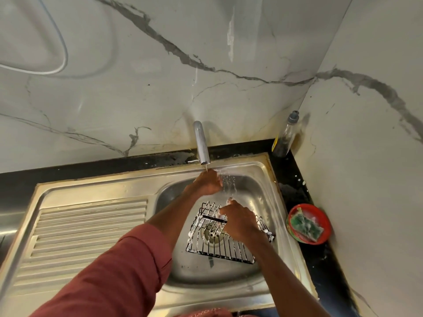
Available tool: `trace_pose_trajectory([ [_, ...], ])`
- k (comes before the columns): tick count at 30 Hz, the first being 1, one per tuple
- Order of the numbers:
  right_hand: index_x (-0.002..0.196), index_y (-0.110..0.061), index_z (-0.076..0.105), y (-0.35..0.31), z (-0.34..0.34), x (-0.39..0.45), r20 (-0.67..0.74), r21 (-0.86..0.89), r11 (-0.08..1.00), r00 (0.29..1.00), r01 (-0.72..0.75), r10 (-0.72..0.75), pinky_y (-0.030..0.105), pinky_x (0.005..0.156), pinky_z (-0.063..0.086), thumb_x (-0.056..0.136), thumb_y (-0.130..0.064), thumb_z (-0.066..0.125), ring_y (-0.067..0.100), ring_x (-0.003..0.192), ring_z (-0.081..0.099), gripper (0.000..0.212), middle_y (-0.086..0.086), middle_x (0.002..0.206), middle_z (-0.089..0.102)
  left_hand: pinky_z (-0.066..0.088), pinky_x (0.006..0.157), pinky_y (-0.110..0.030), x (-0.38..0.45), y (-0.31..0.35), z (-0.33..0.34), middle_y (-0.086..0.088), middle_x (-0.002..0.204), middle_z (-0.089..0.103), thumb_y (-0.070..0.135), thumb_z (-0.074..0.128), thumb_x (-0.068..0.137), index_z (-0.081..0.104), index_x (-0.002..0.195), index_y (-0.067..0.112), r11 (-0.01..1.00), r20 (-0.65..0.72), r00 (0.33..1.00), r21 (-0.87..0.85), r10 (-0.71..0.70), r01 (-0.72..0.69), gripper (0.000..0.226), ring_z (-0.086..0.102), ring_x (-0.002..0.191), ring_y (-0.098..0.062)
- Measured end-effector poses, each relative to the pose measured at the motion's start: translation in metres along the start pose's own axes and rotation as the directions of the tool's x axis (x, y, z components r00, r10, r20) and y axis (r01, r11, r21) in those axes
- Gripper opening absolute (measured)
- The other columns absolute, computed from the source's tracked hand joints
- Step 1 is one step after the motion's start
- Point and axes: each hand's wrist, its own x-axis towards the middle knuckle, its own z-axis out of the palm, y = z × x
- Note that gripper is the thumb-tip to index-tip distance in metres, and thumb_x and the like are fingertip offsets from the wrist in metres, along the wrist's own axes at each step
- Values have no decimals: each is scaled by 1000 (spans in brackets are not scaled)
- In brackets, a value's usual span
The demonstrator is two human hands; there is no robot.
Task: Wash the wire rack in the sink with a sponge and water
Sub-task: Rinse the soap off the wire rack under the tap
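Wire rack [225, 242] is lying in the sink [229, 277] basin over the drain, streaked with foam. Right hand [240, 221] is hovering over its far edge, fingers curled downward; whether they are gripping a wire, I cannot tell. Left hand [209, 183] is reaching under the running faucet [201, 143], fingers loosely bent, water splashing off them. Green sponge [309, 226] is sitting in a red bowl [326, 219] on the counter to the right.

The wire rack [223, 234] fills the sink [229, 277] basin's middle; the faucet [201, 143] overhangs its rear; the ribbed drainboard [87, 234] lies bare.
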Motion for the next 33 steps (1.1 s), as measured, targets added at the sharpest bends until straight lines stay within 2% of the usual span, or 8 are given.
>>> trace_pose_trajectory([
  [3, 123, -35, 67, 5, 3, 4, 2, 45, 999, 1000, -8, 8, 43, 110, 44, 83, -6, 66, 28, 136, 51, 49, 6, 162, 35, 44, 115, -41, -10, -11, 0, -9, 145, 54, 29, 57, 105, 50, 145, 7, 985, 215, 976, -168, -12, 49, 46, 54, 130, -24],
  [8, 127, -30, 65, 8, 2, 7, -21, 68, 998, 1000, 2, -1, 46, 112, 42, 82, 3, 65, 29, 148, 37, 55, 12, 165, 26, 33, 118, -40, -54, -41, 11, -2, 160, 41, 58, 42, 106, 42, 154, 27, 922, 248, 969, -378, 11, 87, 57, 42, 143, -24],
  [14, 120, -27, 71, 3, -15, 8, -52, 68, 995, 996, 70, -66, 30, 95, 53, 83, 8, 65, 25, 141, 46, 52, 11, 160, 36, 20, 127, -51, -109, -79, 22, 3, 173, 6, 54, 91, 69, 3, 165, 37, 771, 251, 952, -636, 177, 24, 131, 12, 157, -26],
  [22, 122, -17, 69, -9, -38, 19, 269, 255, 967, 958, 31, -102, 21, 74, 55, 86, -2, 75, 9, 98, 68, 39, -3, 124, 67, 55, 94, -29, -117, -96, 39, 0, 133, 62, 4, 82, 79, 50, 145, 17, 809, -35, 998, -587, -49, 19, 74, 63, 118, -21],
  [25, 116, -7, 70, -16, -55, 31, 199, 621, 752, 973, -219, 119, 33, 74, 61, 98, -5, 59, 13, 81, 75, 20, 14, 111, 74, 46, 82, -9, -124, -104, 38, 2, 141, 54, 10, 87, 78, 47, 147, 13, 826, -40, 996, -562, -76, 40, 80, 56, 120, -13],
  [30, 106, -2, 55, -50, -59, 72, 423, 904, -170, 879, -393, 218, 59, 115, 35, 108, -19, 40, 49, 130, 50, 23, 36, 132, 53, 43, 78, -3, -135, -107, 27, -3, 143, 53, 6, 86, 76, 44, 150, 10, 861, -119, 985, -506, -123, 47, 86, 55, 108, -5],
  [31, 109, -2, 53, -53, -56, 85, 422, 902, -199, 879, -383, 223, 61, 116, 33, 103, -24, 51, 50, 132, 47, 22, 37, 137, 48, 41, 88, -8, -135, -109, 26, -4, 144, 54, 6, 86, 76, 44, 150, 10, 858, -128, 983, -511, -133, 50, 85, 52, 115, -8],
  [33, 104, -5, 54, -51, -47, 107, 359, 917, 68, 889, -392, 283, 56, 108, 46, 64, -36, 93, 42, 122, 57, 64, 31, 137, 52, 38, 98, -18, -136, -110, 21, -6, 146, 54, 7, 87, 77, 43, 151, 9, 847, -133, 980, -529, -145, 54, 86, 48, 124, -11],
])
